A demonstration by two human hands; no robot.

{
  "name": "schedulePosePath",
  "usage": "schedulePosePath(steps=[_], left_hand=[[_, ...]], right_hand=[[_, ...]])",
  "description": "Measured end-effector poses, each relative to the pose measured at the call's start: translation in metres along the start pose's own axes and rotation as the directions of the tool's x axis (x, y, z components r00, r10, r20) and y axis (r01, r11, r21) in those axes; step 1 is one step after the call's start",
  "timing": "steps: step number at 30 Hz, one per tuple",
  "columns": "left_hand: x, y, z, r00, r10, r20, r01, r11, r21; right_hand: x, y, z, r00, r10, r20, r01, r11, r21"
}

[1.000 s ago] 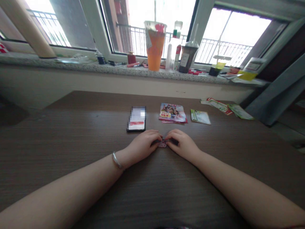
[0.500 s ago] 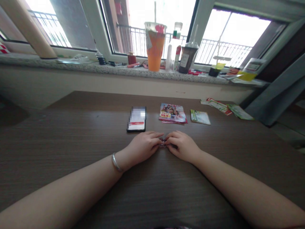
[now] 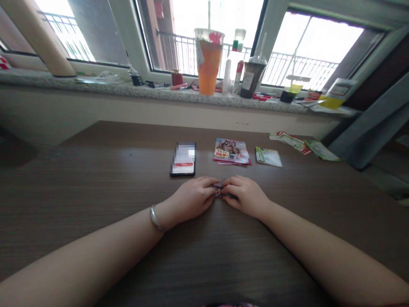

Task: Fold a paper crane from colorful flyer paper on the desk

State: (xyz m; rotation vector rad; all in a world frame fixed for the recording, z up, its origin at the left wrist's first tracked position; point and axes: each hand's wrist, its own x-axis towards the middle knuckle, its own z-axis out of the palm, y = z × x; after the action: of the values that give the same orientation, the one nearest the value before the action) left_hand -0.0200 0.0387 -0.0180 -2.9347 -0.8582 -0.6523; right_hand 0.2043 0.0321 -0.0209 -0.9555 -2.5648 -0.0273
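Between my fingertips, low over the tabletop, is a small piece of printed paper [image 3: 218, 191], pinkish and dark, mostly hidden by the fingers. My left hand [image 3: 196, 194] grips its left side with thumb and fingers, and a silver bangle circles that wrist. From the other side my right hand [image 3: 244, 194] pinches its right edge, fingers curled. Just beyond my left hand lies a phone [image 3: 183, 160] with a lit, partly blurred screen. A stack of colourful printed leaflets [image 3: 232, 151] rests beyond the gap between my hands.
Right of the leaflets are a small green-and-white paper stack [image 3: 268, 157] and several loose slips [image 3: 294, 143]. Along the window sill [image 3: 105, 88] stand a tall orange drink cup [image 3: 209, 64], a dark cup [image 3: 252, 79] and bottles. A cardboard tube [image 3: 41, 38] leans at left.
The fingers of my left hand have drawn in closer around the small printed paper. My right hand keeps nearly the same place; the phone and leaflets stay put.
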Motion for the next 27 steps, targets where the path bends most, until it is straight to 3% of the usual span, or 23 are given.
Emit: schedulePosePath(steps=[6,9,17,27], left_hand=[[0.001,0.000,-0.002,0.999,-0.025,0.038,0.026,0.999,-0.021],[0.002,0.001,-0.005,0.998,-0.037,0.055,0.038,0.999,-0.015],[0.003,0.002,-0.006,0.999,0.010,-0.050,-0.011,1.000,-0.026],[0.003,0.008,-0.010,0.996,0.023,-0.088,-0.023,1.000,0.009]], right_hand=[[0.001,-0.006,-0.001,1.000,-0.012,-0.022,0.009,0.991,-0.137],[0.002,-0.008,-0.002,0.998,0.019,-0.053,-0.022,0.998,-0.066],[0.001,-0.015,-0.005,0.991,0.110,-0.072,-0.095,0.978,0.186],[0.000,-0.015,-0.007,0.988,0.122,-0.096,-0.096,0.966,0.239]])
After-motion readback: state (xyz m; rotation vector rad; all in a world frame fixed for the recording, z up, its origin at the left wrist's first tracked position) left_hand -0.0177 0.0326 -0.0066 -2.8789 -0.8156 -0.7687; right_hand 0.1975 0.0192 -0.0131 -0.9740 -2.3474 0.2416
